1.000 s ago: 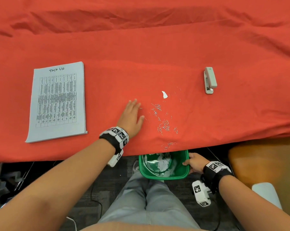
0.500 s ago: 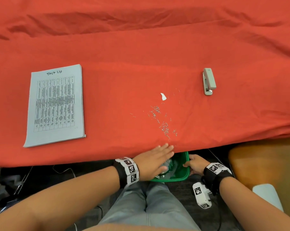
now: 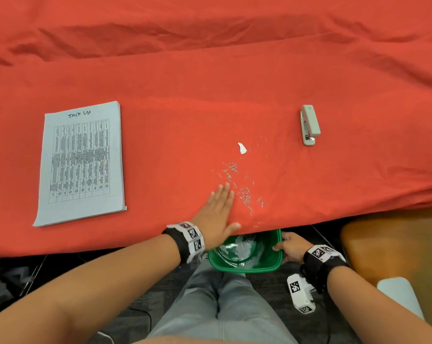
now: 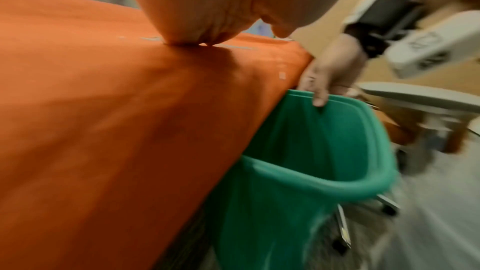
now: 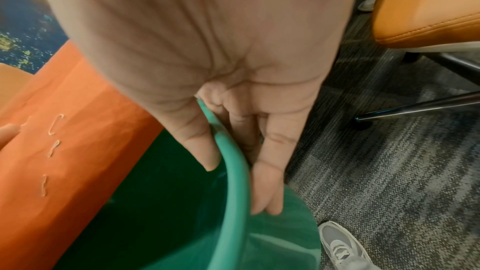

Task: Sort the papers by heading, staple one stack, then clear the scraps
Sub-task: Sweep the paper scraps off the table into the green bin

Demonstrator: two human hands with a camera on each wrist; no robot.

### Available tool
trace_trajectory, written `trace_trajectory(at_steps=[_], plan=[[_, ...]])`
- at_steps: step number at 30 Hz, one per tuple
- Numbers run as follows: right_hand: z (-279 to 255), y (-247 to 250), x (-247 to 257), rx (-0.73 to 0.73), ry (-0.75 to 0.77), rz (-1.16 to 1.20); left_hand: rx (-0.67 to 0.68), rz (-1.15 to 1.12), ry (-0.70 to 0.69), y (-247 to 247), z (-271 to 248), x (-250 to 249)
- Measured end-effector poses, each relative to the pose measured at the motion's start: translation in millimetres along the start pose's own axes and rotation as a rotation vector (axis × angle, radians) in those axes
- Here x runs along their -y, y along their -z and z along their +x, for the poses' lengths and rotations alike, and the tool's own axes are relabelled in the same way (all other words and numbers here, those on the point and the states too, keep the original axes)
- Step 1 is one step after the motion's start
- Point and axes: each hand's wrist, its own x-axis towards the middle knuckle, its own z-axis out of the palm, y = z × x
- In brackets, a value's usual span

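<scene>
Loose staples [image 3: 244, 196] and one white paper scrap [image 3: 241, 148] lie scattered on the red tablecloth [image 3: 210, 83] near its front edge. My left hand [image 3: 218, 212] lies flat on the cloth with straight fingers, just left of the staples. Below the table edge my right hand [image 3: 290, 247] grips the rim of a green bin [image 3: 246, 268], thumb inside and fingers outside [image 5: 265, 188]. White scraps lie inside the bin. A few staples [image 5: 53, 130] sit at the cloth edge above the bin [image 5: 233, 171]. A paper stack headed "Task List" [image 3: 82, 162] lies at the left.
A pale green stapler [image 3: 309, 124] lies on the cloth at the right, beyond the staples. An orange chair [image 3: 393, 247] stands to the right of the bin. My legs in grey trousers [image 3: 220, 306] are under the table edge.
My left hand swept from the cloth down to the bin and has now returned onto the cloth beside the staples. My right hand kept hold of the bin.
</scene>
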Motion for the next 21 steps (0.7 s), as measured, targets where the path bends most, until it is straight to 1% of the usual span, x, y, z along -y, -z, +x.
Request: trace_trajectory(at_steps=[2, 3, 4, 5, 6, 7, 9, 11, 13, 15, 17, 21], plan=[[-1, 0, 1, -0.001, -0.006, 0.007, 0.107, 0.051, -0.170, -8, -8, -18], [-1, 0, 1, -0.002, -0.008, 0.007, 0.139, 0.073, -0.245, -10, -11, -23], [-1, 1, 1, -0.003, -0.010, 0.008, 0.150, 0.086, -0.296, -11, -13, -26], [0, 2, 1, -0.005, -0.012, 0.008, 0.132, 0.083, -0.314, -8, -14, -26], [0, 2, 0, -0.008, -0.014, 0.007, 0.089, 0.062, -0.295, -2, -13, -23], [0, 3, 0, -0.011, -0.015, 0.007, 0.030, 0.031, -0.245, 5, -9, -17], [0, 4, 0, -0.016, -0.017, 0.007, -0.101, -0.040, -0.091, 25, 5, -1], [0, 4, 0, -0.018, -0.016, 0.010, -0.188, -0.079, 0.058, 44, 28, 20], [-1, 5, 0, -0.017, -0.018, 0.014, -0.204, -0.102, 0.170, 57, 49, 37], [-2, 5, -1, -0.016, -0.027, 0.019, -0.181, -0.113, 0.221, 59, 61, 42], [-3, 5, -1, -0.016, -0.033, 0.021, -0.125, -0.051, 0.163, 50, 64, 35], [-3, 6, -2, -0.016, -0.030, 0.008, 0.020, 0.060, -0.124, 23, 43, -3]])
